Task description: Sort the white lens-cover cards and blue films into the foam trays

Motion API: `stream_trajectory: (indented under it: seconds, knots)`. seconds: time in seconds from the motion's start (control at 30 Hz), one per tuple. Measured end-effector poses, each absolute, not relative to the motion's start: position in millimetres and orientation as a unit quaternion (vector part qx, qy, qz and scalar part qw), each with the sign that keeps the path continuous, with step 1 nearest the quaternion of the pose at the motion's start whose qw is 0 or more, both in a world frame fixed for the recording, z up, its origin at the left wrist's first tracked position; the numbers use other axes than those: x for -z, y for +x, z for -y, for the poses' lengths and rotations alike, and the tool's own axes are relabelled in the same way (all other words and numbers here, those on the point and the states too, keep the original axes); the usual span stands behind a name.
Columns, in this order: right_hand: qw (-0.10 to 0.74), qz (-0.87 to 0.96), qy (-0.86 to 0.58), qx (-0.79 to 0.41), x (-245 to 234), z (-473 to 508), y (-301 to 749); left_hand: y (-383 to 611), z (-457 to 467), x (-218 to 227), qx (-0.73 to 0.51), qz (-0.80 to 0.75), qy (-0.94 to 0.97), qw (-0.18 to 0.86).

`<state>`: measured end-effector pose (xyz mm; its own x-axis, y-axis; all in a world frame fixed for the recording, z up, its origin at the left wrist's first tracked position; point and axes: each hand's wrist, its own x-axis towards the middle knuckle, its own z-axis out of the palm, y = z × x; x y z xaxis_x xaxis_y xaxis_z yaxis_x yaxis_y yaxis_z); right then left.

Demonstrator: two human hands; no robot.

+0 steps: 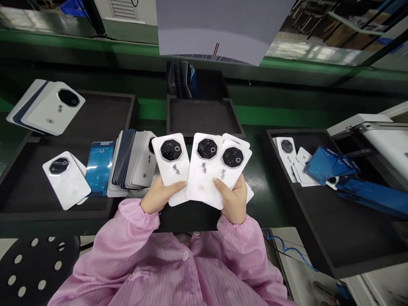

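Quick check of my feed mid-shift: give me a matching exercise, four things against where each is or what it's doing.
1. Left hand
2. Right hand
3. Round black seat
4. Blue cable

A. Grips fanned white panels
B. Low in the picture, beside the right sleeve
C. Grips what shows as a single white panel
D. Lower-left corner of the picture

Pairs: 1-C, 2-A, 3-D, 4-B

beside the right hand [235, 201] i see a lane of bench [267, 187] reaching the right tray [344, 233]. by the left hand [161, 196], an upright stack [132, 163] blocks the way to the left tray [108, 114]. phone covers [200, 178] nearly fill the gap between the hands. past them, the middle tray [204, 117] has room at its front; dark panels [180, 80] crowd its back left corner.
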<state>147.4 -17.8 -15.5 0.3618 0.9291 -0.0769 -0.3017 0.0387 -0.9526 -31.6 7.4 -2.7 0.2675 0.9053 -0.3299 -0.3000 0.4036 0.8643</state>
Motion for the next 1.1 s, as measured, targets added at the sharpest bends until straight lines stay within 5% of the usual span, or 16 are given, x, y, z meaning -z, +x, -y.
stream_trajectory:
  seconds: [1.1]
  knots:
    - [0.641, 0.404, -0.496, -0.425, 1, -12, 149, -31, -4, 0, -0.385, -0.403, 0.333, 0.760]
